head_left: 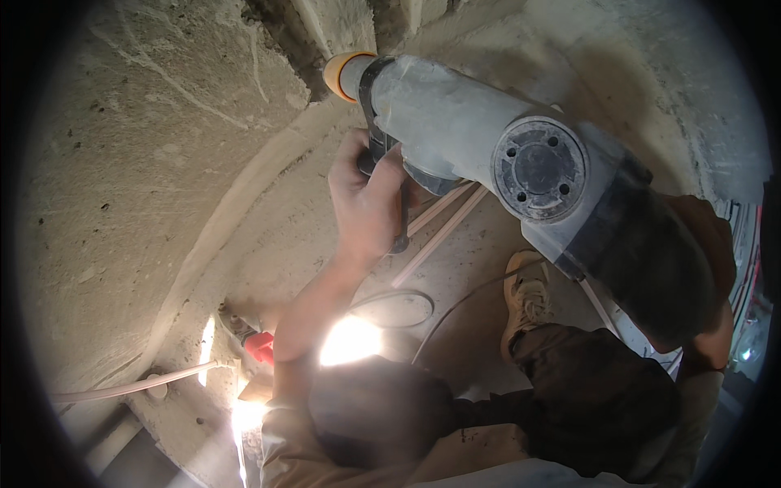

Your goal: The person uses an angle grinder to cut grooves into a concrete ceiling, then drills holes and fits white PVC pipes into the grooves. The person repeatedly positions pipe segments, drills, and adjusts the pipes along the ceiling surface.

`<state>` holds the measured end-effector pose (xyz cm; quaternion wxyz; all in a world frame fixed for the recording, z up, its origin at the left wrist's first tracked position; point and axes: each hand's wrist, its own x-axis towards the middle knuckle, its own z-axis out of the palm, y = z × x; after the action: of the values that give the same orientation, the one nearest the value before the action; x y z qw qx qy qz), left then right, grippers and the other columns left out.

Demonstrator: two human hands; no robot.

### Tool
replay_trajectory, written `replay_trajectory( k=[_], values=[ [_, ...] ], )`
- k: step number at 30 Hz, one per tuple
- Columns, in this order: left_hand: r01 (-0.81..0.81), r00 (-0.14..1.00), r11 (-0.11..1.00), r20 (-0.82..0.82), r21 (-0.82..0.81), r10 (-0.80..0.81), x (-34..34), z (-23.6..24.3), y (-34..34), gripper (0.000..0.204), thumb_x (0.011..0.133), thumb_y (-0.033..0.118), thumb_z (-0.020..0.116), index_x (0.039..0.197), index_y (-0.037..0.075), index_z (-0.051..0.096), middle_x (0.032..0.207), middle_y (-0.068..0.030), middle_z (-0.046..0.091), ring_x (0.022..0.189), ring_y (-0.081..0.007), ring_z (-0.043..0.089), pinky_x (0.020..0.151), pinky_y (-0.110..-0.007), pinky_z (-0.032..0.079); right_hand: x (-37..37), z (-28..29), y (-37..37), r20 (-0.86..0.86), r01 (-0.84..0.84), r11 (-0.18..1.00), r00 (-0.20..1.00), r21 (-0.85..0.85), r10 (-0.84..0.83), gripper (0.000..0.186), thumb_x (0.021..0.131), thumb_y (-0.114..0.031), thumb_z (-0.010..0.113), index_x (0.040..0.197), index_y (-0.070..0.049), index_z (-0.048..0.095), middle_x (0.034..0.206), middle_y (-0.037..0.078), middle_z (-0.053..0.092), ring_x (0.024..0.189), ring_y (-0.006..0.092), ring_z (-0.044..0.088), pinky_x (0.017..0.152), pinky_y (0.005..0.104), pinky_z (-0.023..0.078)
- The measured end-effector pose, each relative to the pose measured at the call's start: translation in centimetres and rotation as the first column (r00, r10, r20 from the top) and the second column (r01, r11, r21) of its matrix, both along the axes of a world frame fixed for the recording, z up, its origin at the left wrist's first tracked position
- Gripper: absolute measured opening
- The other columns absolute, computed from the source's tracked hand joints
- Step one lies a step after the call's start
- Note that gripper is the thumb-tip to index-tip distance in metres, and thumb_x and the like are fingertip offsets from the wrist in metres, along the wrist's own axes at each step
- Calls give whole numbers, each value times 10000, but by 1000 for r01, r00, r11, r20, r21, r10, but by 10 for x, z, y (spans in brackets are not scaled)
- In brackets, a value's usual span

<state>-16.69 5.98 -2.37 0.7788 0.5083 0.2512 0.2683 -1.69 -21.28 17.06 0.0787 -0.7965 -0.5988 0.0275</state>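
The left hand [363, 195] is clamped on the side handle [400, 241] of the grey power tool [451, 106], held near the concrete [163, 163]. The right hand [716, 244] is mostly hidden behind the tool's rear; its grip cannot be determined.

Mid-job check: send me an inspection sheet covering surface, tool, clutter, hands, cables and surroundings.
Surface: pale, marked floor, with glaring light toward the lower left.
Job's things: grey power tool; its orange-ringed nose points at the concrete, contact unclear.
Clutter: pale tubes below the tool; red object at lower left, kind unclear.
Hands: left hand closed round the side handle; right hand at the dark rear, grip partly hidden.
Cables: thin dark cable, ends unclear.
Surroundings: rough concrete wall at left.
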Motion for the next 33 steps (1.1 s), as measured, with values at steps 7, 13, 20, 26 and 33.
replay_trajectory(
  k=[7, 13, 20, 26, 33],
  values=[
    [-10, 998, 999, 54, -33, 12, 1, -3, 2, 228, 1000, 179, 642, 1017, -29, 552, 792, -101, 661, 555, -140, 619, 481, -274, 496, -9, 14, 23, 219, 221, 937, 962, -271, -163, 452, 871, -333, 759, 1196, -26, 689, 972, 106, 738, 824, 247, 700, 833, 373, 511],
    [3, 999, 997, 50, -80, 1, 0, 5, -7, 212, 993, 162, 641, 1033, -25, 548, 826, -121, 660, 582, -153, 614, 496, -283, 498, -3, 20, 17, 138, 112, 979, 986, -171, -89, 418, 886, -313, 759, 1196, -43, 687, 962, 93, 736, 832, 233, 706, 829, 374, 531],
    [56, 997, 996, 49, -74, -53, -16, 11, -16, 177, 985, 107, 641, 1017, -14, 516, 791, -105, 638, 582, -141, 602, 520, -279, 485, -16, 2, -32, 148, 179, 976, 976, -125, -160, 394, 905, -299, 748, 1201, -46, 684, 986, 93, 736, 854, 232, 709, 829, 378, 545],
    [56, 998, 997, 45, -58, -54, -17, 18, -19, 169, 974, 89, 656, 982, -14, 523, 729, -74, 623, 558, -112, 577, 507, -270, 442, -25, -1, -43, 156, 240, 962, 963, -133, -218, 374, 921, -287, 739, 1205, -49, 682, 1006, 92, 736, 872, 231, 712, 829, 382, 557],
    [71, 996, 997, -52, 5, -70, -6, 11, 3, 249, 994, 199, 583, 1092, -29, 566, 855, -104, 662, 602, -162, 632, 494, -287, 518, 6, -5, -38, 105, 152, 983, 984, -105, -141, 351, 940, -273, 728, 1209, -53, 679, 1030, 91, 736, 894, 229, 714, 829, 386, 571]
  ],
)
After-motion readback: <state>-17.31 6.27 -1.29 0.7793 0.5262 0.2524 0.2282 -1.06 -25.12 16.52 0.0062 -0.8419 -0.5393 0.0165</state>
